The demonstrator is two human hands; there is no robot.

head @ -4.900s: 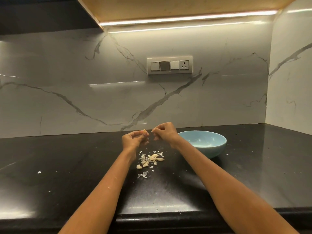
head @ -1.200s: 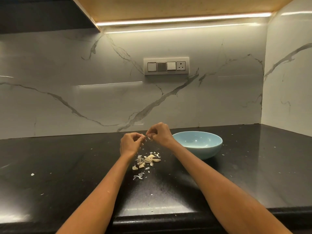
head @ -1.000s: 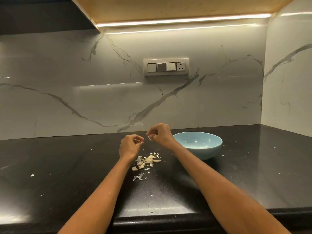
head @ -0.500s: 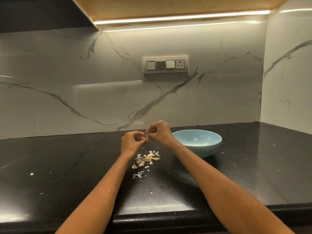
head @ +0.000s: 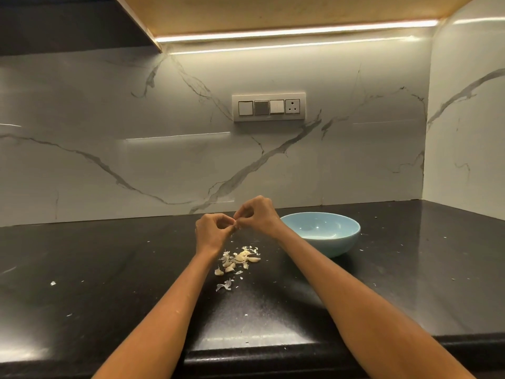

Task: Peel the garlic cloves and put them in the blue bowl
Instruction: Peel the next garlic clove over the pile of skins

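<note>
Both forearms reach far over the black worktop. The left hand and the right hand meet with curled fingers, pinching one small garlic clove between their fingertips. More garlic cloves lie below, left of the blue bowl.

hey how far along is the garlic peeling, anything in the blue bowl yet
Early on. The blue bowl shows no cloves inside that I can make out. Loose skins among the pile suggest some peeling is done. In hand: left hand and right hand pinch something small, likely one clove, between them. Left: the cloves in that pile on the counter.
</note>
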